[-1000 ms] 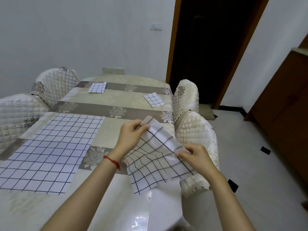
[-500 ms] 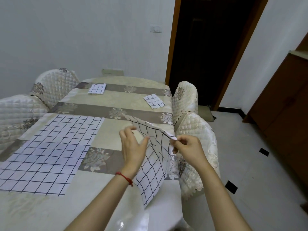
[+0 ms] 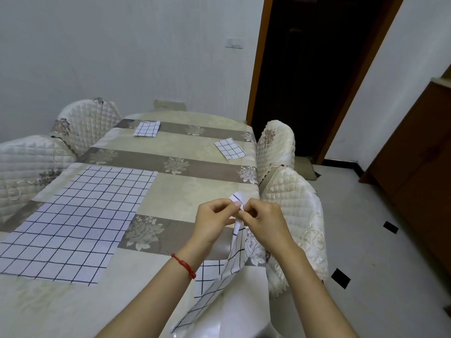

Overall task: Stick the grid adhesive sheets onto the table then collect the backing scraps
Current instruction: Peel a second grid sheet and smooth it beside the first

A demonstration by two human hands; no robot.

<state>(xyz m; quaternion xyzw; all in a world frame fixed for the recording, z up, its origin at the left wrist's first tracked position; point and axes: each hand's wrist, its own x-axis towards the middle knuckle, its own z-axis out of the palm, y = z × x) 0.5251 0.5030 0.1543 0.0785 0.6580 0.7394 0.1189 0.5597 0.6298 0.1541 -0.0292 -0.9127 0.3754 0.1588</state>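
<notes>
I hold a white grid adhesive sheet [image 3: 214, 276] by its top corner over the table's right edge; it hangs down limp between my arms. My left hand [image 3: 214, 219] and my right hand [image 3: 262, 222] pinch that corner together, fingertips touching at the small raised flap. A large grid sheet [image 3: 73, 223] lies flat on the table [image 3: 185, 196] to the left. Two small folded grid sheets lie farther back: a left folded sheet [image 3: 147, 128] and a right folded sheet [image 3: 230, 148].
Quilted white chairs stand on both sides: a near right chair [image 3: 297, 211] close to my right hand, a far right chair [image 3: 275, 145], and left chairs [image 3: 31, 157]. A dark doorway [image 3: 312, 69] and a brown cabinet [image 3: 419, 162] are to the right.
My hands came together at the sheet's top corner. The sheet, spread wide between them a second ago, now hangs narrow and twisted below my hands.
</notes>
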